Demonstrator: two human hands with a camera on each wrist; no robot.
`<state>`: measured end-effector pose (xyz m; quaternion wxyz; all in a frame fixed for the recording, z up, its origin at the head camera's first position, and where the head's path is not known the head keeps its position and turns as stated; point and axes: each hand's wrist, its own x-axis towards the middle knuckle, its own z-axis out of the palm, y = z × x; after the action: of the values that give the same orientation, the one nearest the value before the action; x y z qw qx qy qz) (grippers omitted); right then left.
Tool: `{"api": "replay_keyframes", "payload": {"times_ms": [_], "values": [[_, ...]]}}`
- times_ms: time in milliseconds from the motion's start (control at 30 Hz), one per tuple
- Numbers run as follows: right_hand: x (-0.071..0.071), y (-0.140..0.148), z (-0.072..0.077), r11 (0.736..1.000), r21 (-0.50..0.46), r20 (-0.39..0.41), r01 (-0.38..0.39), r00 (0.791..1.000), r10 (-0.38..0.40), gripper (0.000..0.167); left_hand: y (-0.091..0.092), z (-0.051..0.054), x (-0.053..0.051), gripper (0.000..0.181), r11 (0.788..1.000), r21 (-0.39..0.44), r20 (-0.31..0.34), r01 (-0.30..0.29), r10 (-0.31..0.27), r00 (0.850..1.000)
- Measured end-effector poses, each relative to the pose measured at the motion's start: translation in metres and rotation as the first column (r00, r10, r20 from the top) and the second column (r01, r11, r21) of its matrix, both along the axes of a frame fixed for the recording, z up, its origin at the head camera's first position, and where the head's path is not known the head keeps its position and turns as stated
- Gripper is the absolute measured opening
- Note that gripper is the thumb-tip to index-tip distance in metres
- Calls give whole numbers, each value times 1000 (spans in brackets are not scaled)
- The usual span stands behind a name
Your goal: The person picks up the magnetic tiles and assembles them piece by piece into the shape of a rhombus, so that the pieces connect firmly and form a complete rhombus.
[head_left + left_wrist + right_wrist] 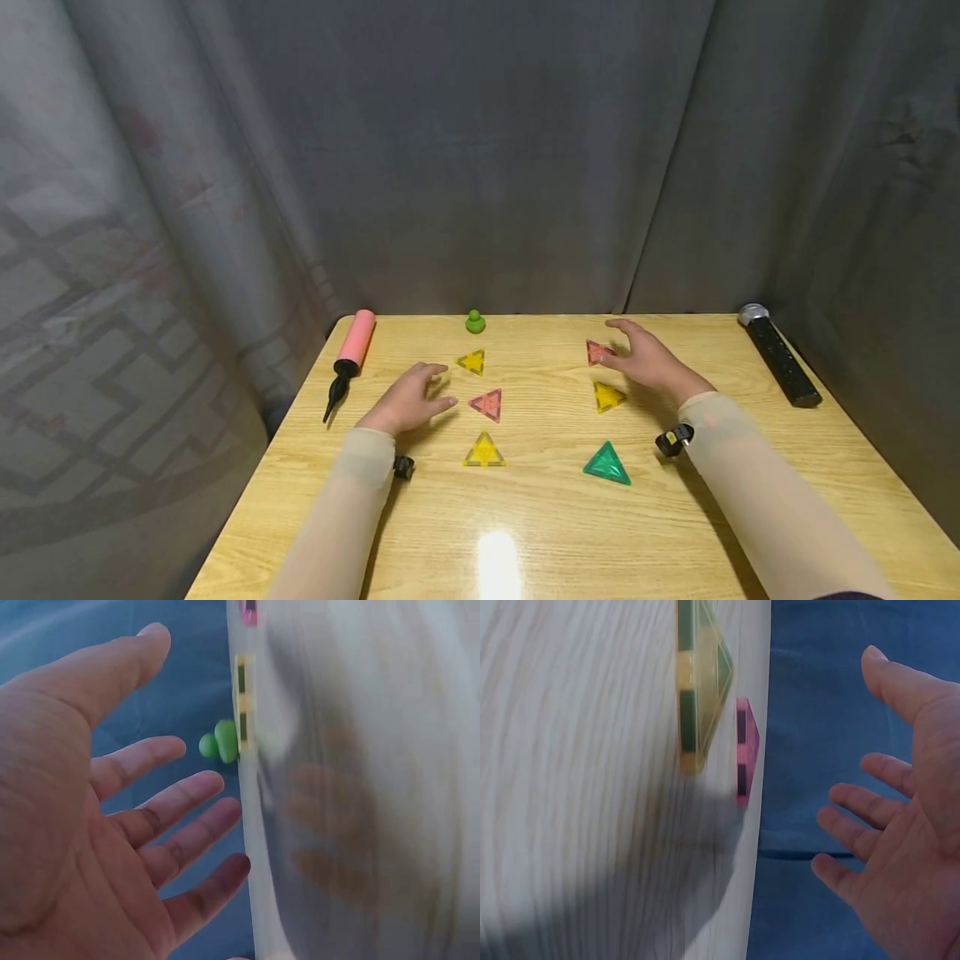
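Curtain (480, 167) of dark grey cloth, loosely folded, fills the upper frame; at left a paler stretch carries an angular printed pattern. Pale wood-grained surface (555, 542) below, smooth enough to throw a bright glare patch at bottom centre.

Two beige sleeves enter from the lower edge. Left hand (411, 402), left of centre: palm inward, thumb well away from spread, slightly bent fingers, holding nothing. Right hand (648, 358), right of centre: similarly wide and without a hold. Its thumb overlaps a red tile (595, 353) in the head view, but the right wrist view shows hand and tiles apart.

Step in hand reads as a reach towards the tiles. Any pickup from here would call for lowering the fingers and pinching thin edges; flat plastic could skid on such a finish.

Microphone (783, 362), upper right: silver head, speckled black handle. Pump (358, 337), upper left: matte pink cylinder, black tapered nozzle.

Six triangular tiles lie mid-frame, translucent, dark strips along some edges. Green one (607, 465) lower right, faceted and glossy; three yellow, at lower centre (484, 452), beneath the right hand (608, 396) and higher up (473, 362); second red (487, 405) beside the left thumb.

Smallest: rounded green figure (476, 322), far edge.
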<state>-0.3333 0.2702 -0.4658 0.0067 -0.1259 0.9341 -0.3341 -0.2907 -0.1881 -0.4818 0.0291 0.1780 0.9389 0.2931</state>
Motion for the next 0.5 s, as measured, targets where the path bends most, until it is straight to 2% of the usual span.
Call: {"api": "replay_keyframes", "payload": {"times_ms": [200,367,500], "values": [[-5,-14,-1,999,-28,16,-19,1000,20,79,15,-4,4,65,999,-12,20,49,-48,999],[-8,-27,-4,996,-77,41,-50,998,54,77,27,-6,6,60,995,-34,-12,94,-94,995],[-11,-35,-10,996,-54,49,-78,996,80,75,35,-7,7,59,990,-43,-23,136,-137,990]]}}
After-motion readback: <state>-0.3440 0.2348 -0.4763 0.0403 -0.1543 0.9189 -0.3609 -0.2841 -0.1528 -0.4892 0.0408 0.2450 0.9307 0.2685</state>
